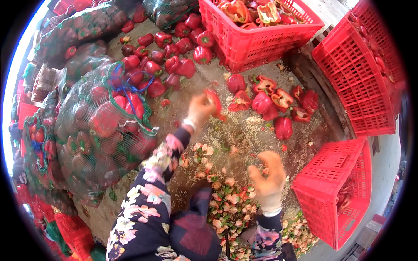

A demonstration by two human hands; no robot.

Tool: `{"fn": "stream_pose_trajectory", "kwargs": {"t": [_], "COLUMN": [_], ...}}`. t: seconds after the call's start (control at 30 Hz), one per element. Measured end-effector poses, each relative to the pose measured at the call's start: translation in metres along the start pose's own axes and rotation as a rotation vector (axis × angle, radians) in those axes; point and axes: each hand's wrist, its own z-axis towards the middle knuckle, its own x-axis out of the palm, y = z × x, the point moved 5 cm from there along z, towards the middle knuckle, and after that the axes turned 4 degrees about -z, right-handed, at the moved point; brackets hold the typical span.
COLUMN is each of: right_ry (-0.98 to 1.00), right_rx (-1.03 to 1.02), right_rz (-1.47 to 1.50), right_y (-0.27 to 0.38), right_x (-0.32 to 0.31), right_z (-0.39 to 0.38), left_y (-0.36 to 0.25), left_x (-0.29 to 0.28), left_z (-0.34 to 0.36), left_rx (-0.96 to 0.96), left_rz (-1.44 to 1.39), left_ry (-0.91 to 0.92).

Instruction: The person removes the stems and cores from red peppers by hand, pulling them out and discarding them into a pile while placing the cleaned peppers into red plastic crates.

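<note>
My left hand [201, 107], in an orange-and-white glove, grips a red pepper piece [213, 100] over the floor's middle. My right hand [266, 176], gloved alike, is held lower right with fingers curved apart and nothing visible in them. Loose red peppers [174, 64] lie above my left hand. More, several of them split open [282, 99], lie to its right among scattered seeds. Cores and stem trimmings [230, 204] form a pile below, between my arms.
Green mesh sacks of peppers [96, 143] fill the left side. A red crate [257, 43] of pepper pieces stands at the top. Stacked crates [348, 69] lean at upper right, by a dark board [322, 104]. Another tilted crate [322, 187] sits beside my right hand.
</note>
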Motion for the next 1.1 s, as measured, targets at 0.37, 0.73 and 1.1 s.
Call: {"fn": "stream_pose_trajectory", "kwargs": {"t": [0.37,0.73,1.1], "right_ry": [-0.155,-0.115,0.03], "right_rx": [0.553,0.722,-0.083], "right_rz": [0.63,0.672,-0.048], "right_y": [-0.016,-0.045,-0.029], "right_x": [0.033,0.034,0.0], "right_z": [-0.003,-0.023,0.001], "left_y": [-0.16,-0.151,-0.169], "left_x": [0.072,0.097,0.111], "left_z": [-0.164,-0.19,-0.2], "left_rx": [-0.445,-0.563,-0.471], "left_rz": [-0.478,-0.657,-0.675], "left_ry": [0.516,0.889,0.938]}}
